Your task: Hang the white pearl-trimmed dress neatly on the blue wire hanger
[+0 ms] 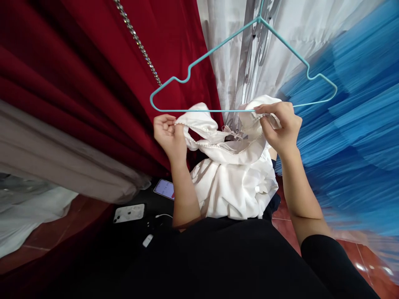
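Observation:
A white garment (230, 178) with a pearl-like beaded edge hangs between my hands, its lower folds over my lap. My left hand (171, 135) pinches the beaded edge at the garment's left side. At the right side, my right hand (280, 122) grips the edge between thumb and fingers, close against the hanger's bottom bar. The light-blue hanger (222, 41) is above and in front of the garment, its bottom bar crossing before the garment's upper folds. Thin ties lie inside the neckline. Whether the right fingers also hold the bar is unclear.
Red fabric (174, 45) with a sparkling strip (140, 43) hangs at the left, beige fabric (77, 153) below it. Blue ruffled tulle (358, 137) fills the right. Two phones (129, 213) and a small white object (147, 240) lie on a black surface beside me.

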Demonstrator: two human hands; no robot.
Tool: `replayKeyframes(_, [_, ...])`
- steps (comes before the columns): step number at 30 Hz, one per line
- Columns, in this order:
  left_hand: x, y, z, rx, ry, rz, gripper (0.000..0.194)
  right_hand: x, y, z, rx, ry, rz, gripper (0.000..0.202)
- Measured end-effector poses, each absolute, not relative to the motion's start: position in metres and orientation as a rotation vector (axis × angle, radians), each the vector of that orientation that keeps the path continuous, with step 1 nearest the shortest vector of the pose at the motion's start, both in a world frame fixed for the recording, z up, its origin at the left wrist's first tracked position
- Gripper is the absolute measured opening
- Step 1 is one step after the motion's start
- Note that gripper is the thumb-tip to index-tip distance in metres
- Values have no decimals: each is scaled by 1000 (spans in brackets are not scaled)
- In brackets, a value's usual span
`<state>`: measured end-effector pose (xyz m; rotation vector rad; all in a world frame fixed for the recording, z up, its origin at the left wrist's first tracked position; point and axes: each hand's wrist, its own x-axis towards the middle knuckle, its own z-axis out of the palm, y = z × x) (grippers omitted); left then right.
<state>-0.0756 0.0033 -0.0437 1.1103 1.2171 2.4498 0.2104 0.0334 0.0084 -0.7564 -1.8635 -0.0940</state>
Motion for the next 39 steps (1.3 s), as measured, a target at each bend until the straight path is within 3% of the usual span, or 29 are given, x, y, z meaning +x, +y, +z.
replayKeyframes(6, [-110, -7, -2, 1326, 1170, 2585, 35, 210, 33, 13, -738, -1865, -101, 21])
replayKeyframes(10, [-109, -7, 44, 1425, 1201, 2629, 28, 210, 31, 14, -716, -1866, -95, 21])
replayKeyframes(17, [-83, 11, 84, 1814, 1370, 2167, 32, 209, 29, 11, -735, -1858, -147, 22])
replayKeyframes(20, [-69, 15, 83, 1886, 1189, 2166, 29, 209, 29, 9, -758, -1860, -169, 22])
replayKeyframes(26, [-43, -4, 53, 1572, 655, 2359, 5, 207, 29, 8, -816, -1882, -192, 23])
replayKeyframes(30, [-31, -16, 17, 1337, 880, 1708, 32, 205, 28, 6, -780, -1870, -189, 22])
replayKeyframes(32, [-22, -13, 3, 1229, 903, 1546, 40, 204, 28, 5, -779, -1880, -178, 21])
replayKeyframes(35, [-4, -2, -6, 1130, 694, 1728, 40, 205, 27, 7, -790, -1933, -187, 18])
replayKeyframes(39, [13, 3, -5, 1098, 514, 1846, 26, 203, 17, 10, -719, -1919, -302, 12])
